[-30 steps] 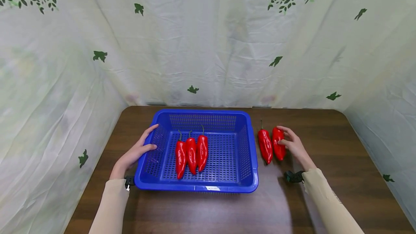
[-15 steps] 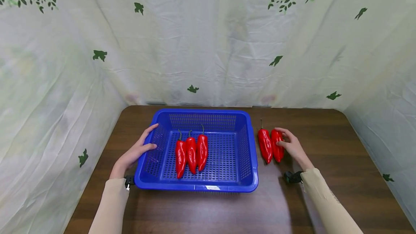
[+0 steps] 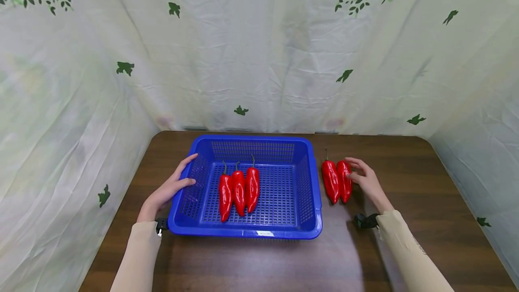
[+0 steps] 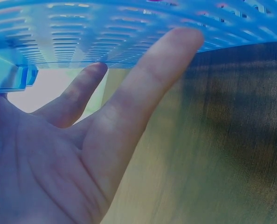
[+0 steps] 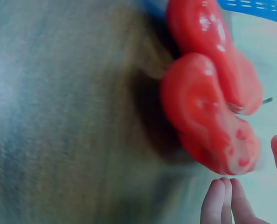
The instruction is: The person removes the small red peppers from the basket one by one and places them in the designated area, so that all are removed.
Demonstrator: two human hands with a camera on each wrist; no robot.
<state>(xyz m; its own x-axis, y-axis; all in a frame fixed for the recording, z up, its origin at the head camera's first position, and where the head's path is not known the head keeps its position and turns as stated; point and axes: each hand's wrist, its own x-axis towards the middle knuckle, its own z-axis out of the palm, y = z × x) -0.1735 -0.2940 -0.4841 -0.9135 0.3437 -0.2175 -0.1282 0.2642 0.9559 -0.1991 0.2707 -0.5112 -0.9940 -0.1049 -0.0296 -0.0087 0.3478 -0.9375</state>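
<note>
My left hand (image 3: 168, 189) rests against the left side of a blue plastic basket (image 3: 245, 233), its thumb and fingers fairly straight at the rim. The left wrist view shows its thumb (image 4: 148, 79) stretched in front of the slotted wall. Three red peppers (image 3: 239, 193) with thin green stems lie side by side in the basket. Right of it, two more red peppers lie on the table: one nearer the basket (image 3: 330, 181) and one beside it (image 3: 344, 180). My right hand (image 3: 365, 178) is at the outer pepper's right side; the right wrist view shows its fingers (image 5: 213, 200) spread, just off that pepper.
The brown wooden table (image 3: 251, 265) has rounded back corners. Pale cloth curtains (image 3: 259, 57) with printed leaves hang behind it and along both sides. Dark camera straps sit at both wrists, below beige sleeves (image 3: 405, 247).
The outer pepper has shifted left, up against its neighbour, and my right hand's fingers have loosened from it. The left hand and the basket have stayed in place.
</note>
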